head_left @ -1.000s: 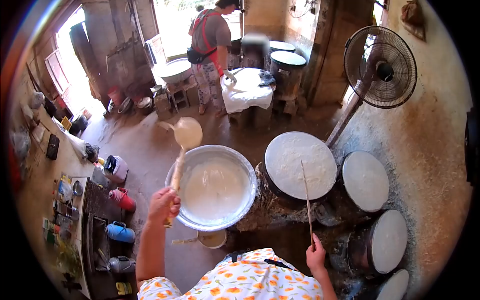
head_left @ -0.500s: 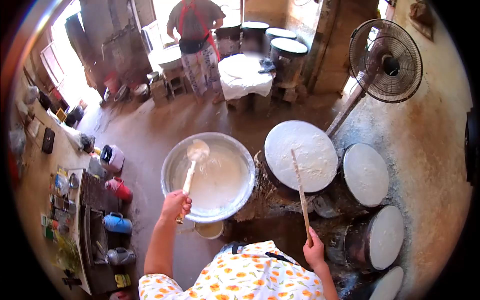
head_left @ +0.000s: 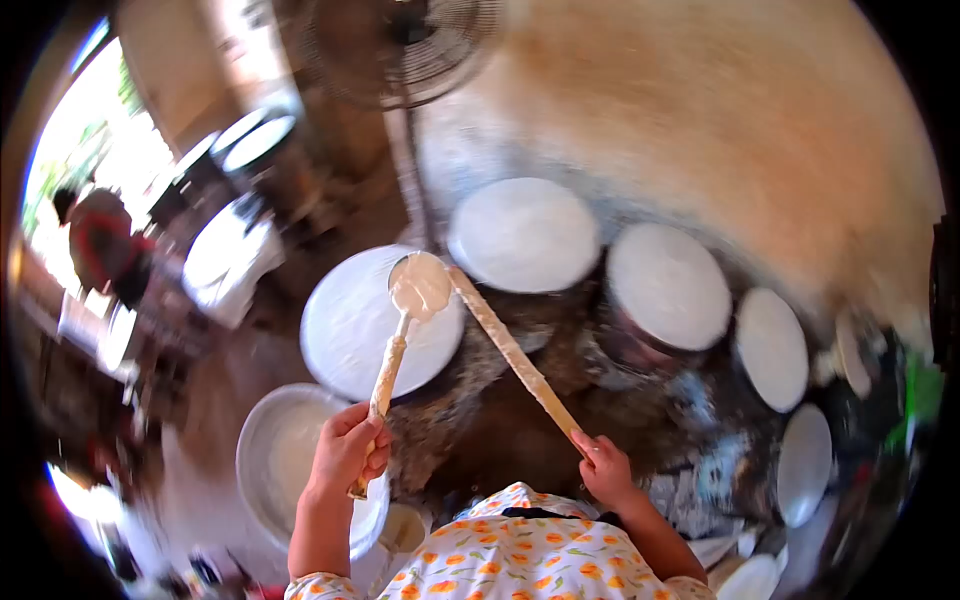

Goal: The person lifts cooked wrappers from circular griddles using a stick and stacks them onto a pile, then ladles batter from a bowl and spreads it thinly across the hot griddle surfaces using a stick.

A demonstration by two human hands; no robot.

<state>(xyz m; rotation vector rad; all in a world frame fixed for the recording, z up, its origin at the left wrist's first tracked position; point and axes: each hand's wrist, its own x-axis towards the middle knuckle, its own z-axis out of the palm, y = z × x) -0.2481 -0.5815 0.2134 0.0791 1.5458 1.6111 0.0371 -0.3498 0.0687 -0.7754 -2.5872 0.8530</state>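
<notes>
Hands (head_left: 349,445) point the ladle (head_left: 420,287) forward, the stick (head_left: 514,352) forward and left, perhaps touching.

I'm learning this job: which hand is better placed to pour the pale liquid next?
Probably the left hand: it holds the ladle containing pale liquid; the right hand holds only a stick.

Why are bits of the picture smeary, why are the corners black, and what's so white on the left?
In the head view, the fan and the person at left look smeared, perhaps from camera movement; head view, bright light glares through the opening; head view, black corners suggest a wide lens; head view, the ladle and stick look clearer.
</notes>
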